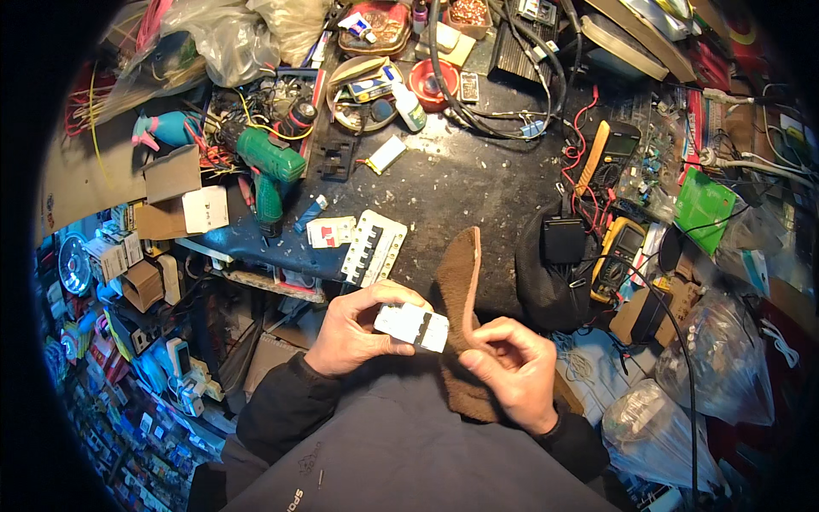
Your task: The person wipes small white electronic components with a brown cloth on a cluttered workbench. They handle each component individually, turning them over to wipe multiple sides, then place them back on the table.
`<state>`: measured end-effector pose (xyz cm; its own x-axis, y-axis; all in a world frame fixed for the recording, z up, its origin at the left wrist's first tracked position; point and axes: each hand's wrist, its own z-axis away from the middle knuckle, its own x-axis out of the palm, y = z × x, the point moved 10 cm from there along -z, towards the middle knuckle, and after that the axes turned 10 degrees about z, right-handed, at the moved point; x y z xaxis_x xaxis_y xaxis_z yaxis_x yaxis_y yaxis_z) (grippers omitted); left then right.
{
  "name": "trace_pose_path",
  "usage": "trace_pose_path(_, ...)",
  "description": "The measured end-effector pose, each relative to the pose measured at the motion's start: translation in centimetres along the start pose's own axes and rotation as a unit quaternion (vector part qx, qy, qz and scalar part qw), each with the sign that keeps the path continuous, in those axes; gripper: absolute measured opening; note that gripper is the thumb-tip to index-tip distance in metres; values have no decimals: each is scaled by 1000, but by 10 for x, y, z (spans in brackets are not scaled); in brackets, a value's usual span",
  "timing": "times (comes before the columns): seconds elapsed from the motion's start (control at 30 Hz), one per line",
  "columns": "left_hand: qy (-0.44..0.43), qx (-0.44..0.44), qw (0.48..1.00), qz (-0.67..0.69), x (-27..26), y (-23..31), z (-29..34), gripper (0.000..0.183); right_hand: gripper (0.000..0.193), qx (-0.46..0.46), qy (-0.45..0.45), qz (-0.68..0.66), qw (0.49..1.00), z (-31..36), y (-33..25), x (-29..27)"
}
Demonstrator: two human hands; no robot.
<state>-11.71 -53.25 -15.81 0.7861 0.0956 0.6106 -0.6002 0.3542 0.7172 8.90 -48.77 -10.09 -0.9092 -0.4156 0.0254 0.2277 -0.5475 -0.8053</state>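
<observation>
My left hand [357,328] is closed around a small white block with a black band [413,325], which looks like a circuit breaker. Its thumb and fingers grip the block's left end. Just to the right, a brown fuzzy shoe insole [459,282] stands on edge, its toe end pointing away from me. My right hand [515,369] pinches the insole's right edge between thumb and fingers, covering part of its middle. Beyond my left hand lies a white strip with a row of black parts [373,249], with a white and red packet [331,232] beside it.
A green drill [266,166] lies left on the dark workbench [444,179]. A white battery pack [386,156], a bottle [409,109] and a red dish [433,84] sit farther back. A yellow multimeter [620,256], red leads and black cables crowd the right; plastic bags [653,427] stand lower right.
</observation>
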Motion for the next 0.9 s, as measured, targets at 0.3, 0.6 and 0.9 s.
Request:
trace_pose_path(0.3,-25,86,981,-171,40,25,-6,56,10,-104,145,229,957,-43,-13,-12)
trace_pose_path(0.6,72,65,987,-126,9,11,-3,56,21,-159,113,266,944,-22,-34,-7)
trace_pose_path(0.9,120,100,956,-247,11,18,-2,58,35,-260,101,357,892,1,-49,24)
